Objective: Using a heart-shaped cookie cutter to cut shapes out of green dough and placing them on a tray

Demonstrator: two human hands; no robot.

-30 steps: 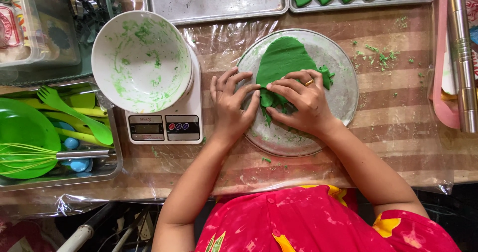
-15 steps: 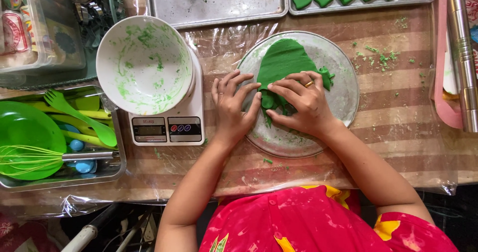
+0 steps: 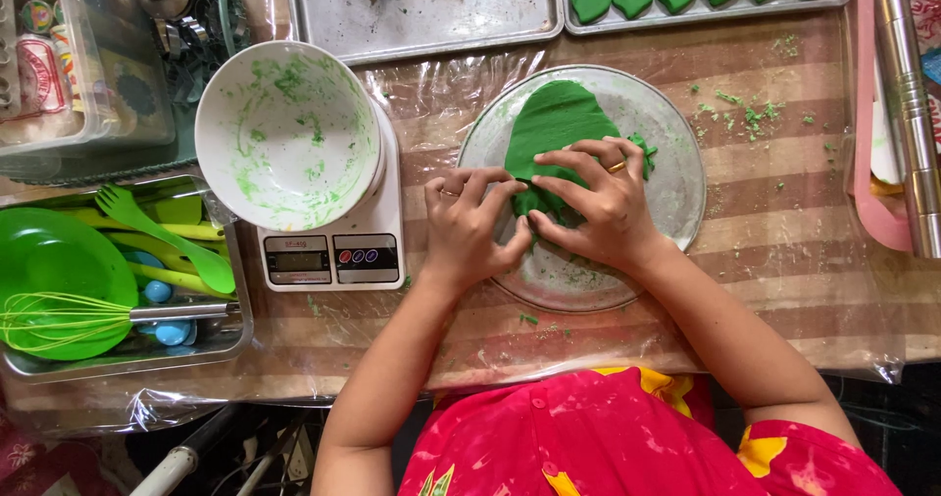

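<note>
Two hands are squishing green dough.
The left hand and right hand are pinching the green dough on the glass plate, mid-frame.

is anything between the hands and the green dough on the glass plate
Nothing visible. Both the left hand and right hand already press directly on the dough, which lies on the plate.

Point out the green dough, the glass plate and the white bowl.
green dough (image 3: 554,124), head view, bare upper part above the fingers
glass plate (image 3: 676,177), head view, bare right rim
white bowl (image 3: 286,133), head view, smeared inside
</note>
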